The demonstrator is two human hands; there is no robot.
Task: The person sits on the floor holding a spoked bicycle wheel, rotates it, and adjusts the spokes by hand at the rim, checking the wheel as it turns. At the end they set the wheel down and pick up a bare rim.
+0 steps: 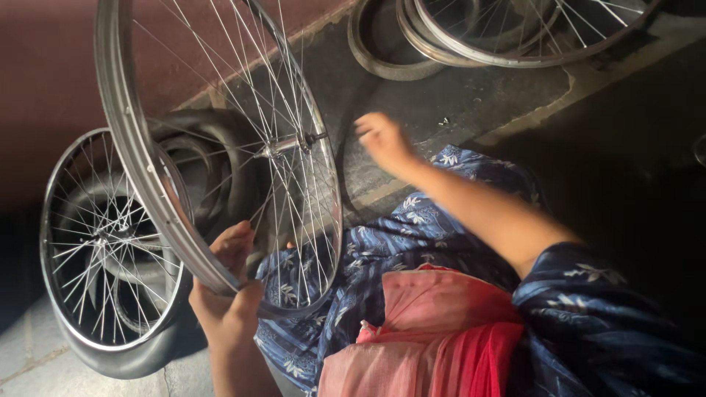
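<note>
My left hand (228, 290) grips the lower rim of a bare spoked bicycle wheel (140, 158), which stands upright over my lap. Its hub and axle (290, 142) sit near the middle of the view. My right hand (384, 140) is lifted just to the right of the axle, blurred, fingers loosely curled, holding nothing and not touching the wheel. My legs are covered by blue flowered cloth (412, 235) with a pink cloth (434, 331) on top.
A second spoked wheel with a tyre (103, 250) leans at the left, with a black rubber tube (220, 158) behind it. More rims and a tyre (456, 37) lie at the top on the grey concrete floor. A reddish wall fills the top left.
</note>
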